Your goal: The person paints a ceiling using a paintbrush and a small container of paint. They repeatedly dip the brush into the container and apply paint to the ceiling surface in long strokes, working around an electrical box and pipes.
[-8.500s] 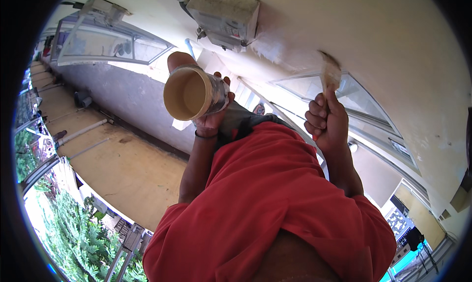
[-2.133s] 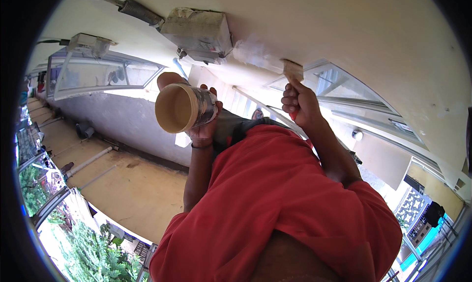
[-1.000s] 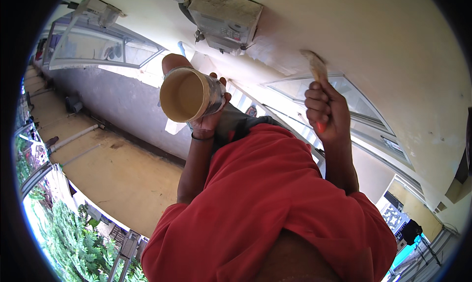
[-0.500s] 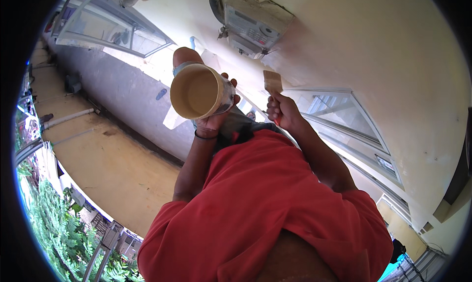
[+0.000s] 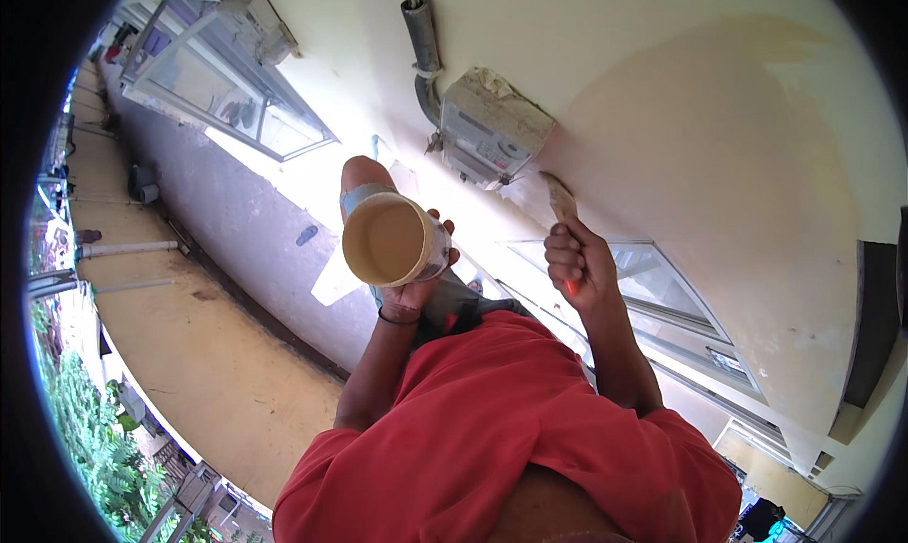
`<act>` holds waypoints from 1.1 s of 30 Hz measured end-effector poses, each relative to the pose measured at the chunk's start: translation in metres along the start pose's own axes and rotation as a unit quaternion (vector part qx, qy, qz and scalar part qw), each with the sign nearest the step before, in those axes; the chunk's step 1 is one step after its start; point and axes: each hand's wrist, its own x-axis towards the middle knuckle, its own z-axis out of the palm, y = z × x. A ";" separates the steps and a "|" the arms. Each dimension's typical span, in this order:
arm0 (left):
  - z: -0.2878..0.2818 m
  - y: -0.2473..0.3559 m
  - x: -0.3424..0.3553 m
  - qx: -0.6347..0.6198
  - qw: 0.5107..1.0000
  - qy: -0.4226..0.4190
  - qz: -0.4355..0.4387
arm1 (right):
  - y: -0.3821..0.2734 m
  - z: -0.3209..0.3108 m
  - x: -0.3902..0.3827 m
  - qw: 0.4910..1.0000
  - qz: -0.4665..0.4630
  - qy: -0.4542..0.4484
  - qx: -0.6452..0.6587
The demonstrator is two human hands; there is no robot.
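My left hand [image 5: 416, 292] holds a round container of cream paint [image 5: 388, 240], its open mouth turned toward the camera. My right hand [image 5: 577, 264] is closed around the handle of a paintbrush [image 5: 560, 201]. The bristles touch the cream wall [image 5: 719, 127] just below a grey meter box [image 5: 492, 127]. Both forearms rise from my red shirt [image 5: 492, 420] at the lower middle.
A grey pipe [image 5: 423, 32] runs up from the meter box. Open window frames [image 5: 227, 89] stand out from the wall at the left, another window [image 5: 662, 297] at the right. Far below lie a tan ledge [image 5: 189, 354], pipes and green plants [image 5: 95, 439].
The view has swung so the meter box is nearer the centre. My right hand has moved the brush up and right to the wall beside the box. The paint container stays held up.
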 end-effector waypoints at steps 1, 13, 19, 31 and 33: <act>0.001 -0.001 0.000 0.001 1.000 0.011 0.002 | 0.002 0.016 -0.020 1.000 -0.006 -0.019 -0.020; 0.020 -0.009 0.013 0.054 0.998 0.027 -0.010 | 0.039 0.073 -0.133 0.664 -0.486 -0.049 -0.567; 0.017 -0.008 0.009 0.064 0.997 0.030 -0.002 | 0.035 -0.008 -0.086 0.573 -0.320 0.175 -0.734; 0.009 -0.007 0.002 0.068 0.997 0.036 -0.012 | 0.010 -0.071 -0.087 0.793 -0.158 0.034 -0.587; 0.006 -0.009 0.000 0.074 0.997 0.027 -0.013 | 0.012 -0.070 -0.088 0.752 -0.171 0.031 -0.636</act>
